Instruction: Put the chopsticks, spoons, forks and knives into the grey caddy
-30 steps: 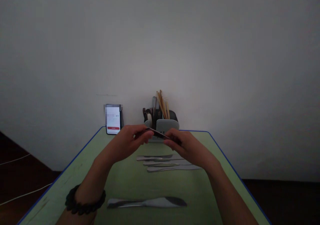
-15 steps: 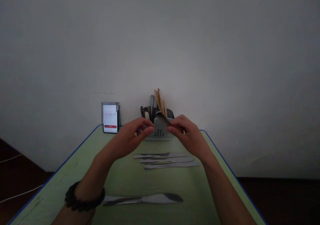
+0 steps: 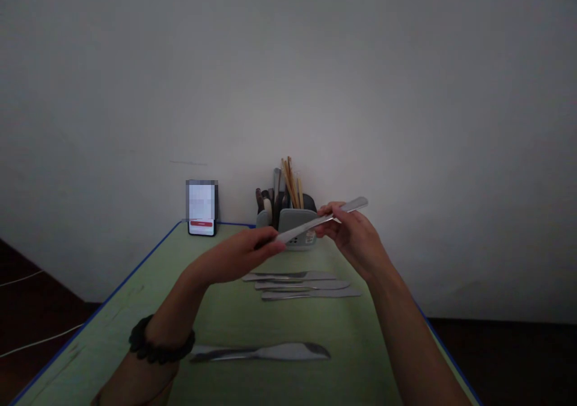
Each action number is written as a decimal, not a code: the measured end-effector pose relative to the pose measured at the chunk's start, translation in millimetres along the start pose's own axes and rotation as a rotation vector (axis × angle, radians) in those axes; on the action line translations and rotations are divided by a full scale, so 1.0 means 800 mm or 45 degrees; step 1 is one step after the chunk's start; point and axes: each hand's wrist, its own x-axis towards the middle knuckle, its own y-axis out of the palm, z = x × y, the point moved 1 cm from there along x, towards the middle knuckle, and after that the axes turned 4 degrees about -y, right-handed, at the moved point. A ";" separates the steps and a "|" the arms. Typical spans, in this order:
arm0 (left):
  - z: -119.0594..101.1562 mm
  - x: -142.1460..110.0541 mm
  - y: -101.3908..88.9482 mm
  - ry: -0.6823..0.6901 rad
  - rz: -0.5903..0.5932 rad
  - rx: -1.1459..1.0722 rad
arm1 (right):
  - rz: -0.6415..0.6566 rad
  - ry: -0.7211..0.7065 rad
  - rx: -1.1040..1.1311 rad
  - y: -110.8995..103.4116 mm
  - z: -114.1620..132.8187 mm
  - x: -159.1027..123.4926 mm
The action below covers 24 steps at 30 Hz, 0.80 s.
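I hold a steel table knife (image 3: 322, 220) in the air over the green table (image 3: 225, 322), in front of the grey cutlery caddy (image 3: 295, 223). My left hand (image 3: 243, 253) pinches its lower left end. My right hand (image 3: 349, 232) grips it near the middle, and the knife's other end sticks up to the right past those fingers. Three more knives (image 3: 302, 284) lie side by side on the table below my hands. One larger knife (image 3: 261, 352) lies nearer to me. A dark bead bracelet (image 3: 160, 346) sits on my left wrist.
The caddy holds wooden chopsticks (image 3: 291, 184) and dark-handled utensils, and stands at the table's far edge against a plain wall. A phone (image 3: 202, 209) with a lit screen leans upright at the far left corner. A white cable (image 3: 40, 340) runs over the dark floor at left.
The knife was level and end-on between both hands; it has turned and lifted so its right end now points up to the right. My right hand rose with it.
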 end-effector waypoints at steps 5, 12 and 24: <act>0.012 0.001 -0.004 -0.030 -0.045 0.152 | 0.039 0.074 -0.180 -0.008 -0.002 0.000; 0.029 0.006 -0.003 -0.044 -0.024 0.037 | -0.123 -0.141 -0.280 -0.001 0.001 -0.002; 0.054 0.025 -0.006 -0.135 -0.396 0.245 | -0.050 -0.367 -0.606 0.041 0.044 0.048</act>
